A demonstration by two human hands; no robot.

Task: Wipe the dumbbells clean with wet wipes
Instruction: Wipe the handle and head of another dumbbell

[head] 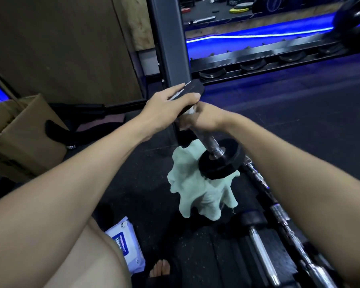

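Observation:
A black dumbbell [219, 161] with a chrome handle stands tilted, its lower head resting on a pale green towel [197, 196] on the floor. My left hand [164, 109] grips the upper head from the left. My right hand [204, 119] is wrapped around the upper part of the handle just below that head, with a bit of white wipe [191, 110] showing between its fingers. A pack of wet wipes [127, 244] lies on the floor by my left knee.
More dumbbells and chrome bars [264, 252] lie on the dark rubber floor at the lower right. A cardboard box [27, 138] sits at the left. A grey rack post [168, 48] and a low rack with cradles [254, 65] stand behind. My bare toes [159, 270] show below.

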